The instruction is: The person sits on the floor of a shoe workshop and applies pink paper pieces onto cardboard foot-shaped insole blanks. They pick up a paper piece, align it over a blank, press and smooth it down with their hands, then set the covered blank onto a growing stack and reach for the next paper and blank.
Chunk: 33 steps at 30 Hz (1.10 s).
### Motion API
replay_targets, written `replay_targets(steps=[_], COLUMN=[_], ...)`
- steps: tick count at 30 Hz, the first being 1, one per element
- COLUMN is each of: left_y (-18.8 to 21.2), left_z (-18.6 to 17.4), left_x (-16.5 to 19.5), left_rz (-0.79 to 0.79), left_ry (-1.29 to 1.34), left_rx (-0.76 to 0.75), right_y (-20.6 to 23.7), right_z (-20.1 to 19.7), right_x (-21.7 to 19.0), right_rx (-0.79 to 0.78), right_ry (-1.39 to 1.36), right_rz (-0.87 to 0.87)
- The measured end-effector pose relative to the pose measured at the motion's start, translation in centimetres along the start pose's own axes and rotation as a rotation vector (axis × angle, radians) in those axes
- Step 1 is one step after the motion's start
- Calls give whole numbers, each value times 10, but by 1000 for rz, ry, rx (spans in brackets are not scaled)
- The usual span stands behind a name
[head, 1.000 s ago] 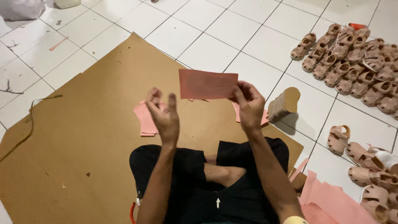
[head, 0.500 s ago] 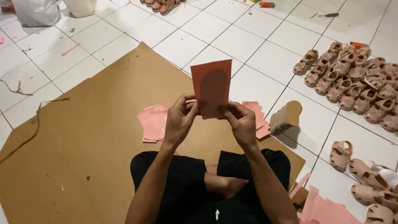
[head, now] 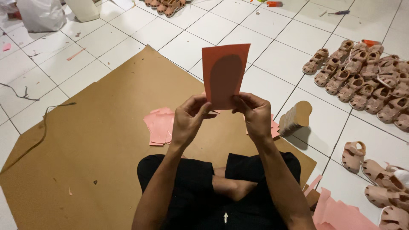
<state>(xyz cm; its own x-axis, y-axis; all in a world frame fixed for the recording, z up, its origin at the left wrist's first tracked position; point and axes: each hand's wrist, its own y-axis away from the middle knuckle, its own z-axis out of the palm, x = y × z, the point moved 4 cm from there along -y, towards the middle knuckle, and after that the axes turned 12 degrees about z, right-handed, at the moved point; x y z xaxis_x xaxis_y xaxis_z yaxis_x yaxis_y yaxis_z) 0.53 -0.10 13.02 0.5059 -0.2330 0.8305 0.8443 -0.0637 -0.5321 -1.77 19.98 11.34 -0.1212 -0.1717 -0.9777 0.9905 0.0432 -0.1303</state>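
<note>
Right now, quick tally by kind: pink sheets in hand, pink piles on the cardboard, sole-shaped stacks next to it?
Pink sheet, held by left hand and right hand: 1
Pink piles on the cardboard: 2
Tan sole-shaped stack: 1
Total: 4

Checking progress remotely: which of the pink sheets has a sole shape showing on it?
The upright pink sheet pinched at its bottom edge by the left hand and right hand. It shows a darker sole-shaped patch; the pink stack on the cardboard looks plain.

Upright pink sheet (head: pixel 225 74) bears a darker sole-shaped patch.
</note>
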Motion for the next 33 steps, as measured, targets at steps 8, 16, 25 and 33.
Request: replay_targets(steps=[8,16,25,33], left_y=[3,1,10,11], left_z=[0,4,18,18], left_x=[-9,-8,-12,-10], left_rz=[22,10,28,53], left_ry=[16,119,20,-7], left_rx=[90,65,22,28], right_y=[2,-1,-1,-1], right_z=[4,4,5,4], right_x=[1,1,8,9], right_rx=[-88,-153,-139,-117], right_ry=[-205,-275,-257,-279], right_rz=[57,16,-15,-13])
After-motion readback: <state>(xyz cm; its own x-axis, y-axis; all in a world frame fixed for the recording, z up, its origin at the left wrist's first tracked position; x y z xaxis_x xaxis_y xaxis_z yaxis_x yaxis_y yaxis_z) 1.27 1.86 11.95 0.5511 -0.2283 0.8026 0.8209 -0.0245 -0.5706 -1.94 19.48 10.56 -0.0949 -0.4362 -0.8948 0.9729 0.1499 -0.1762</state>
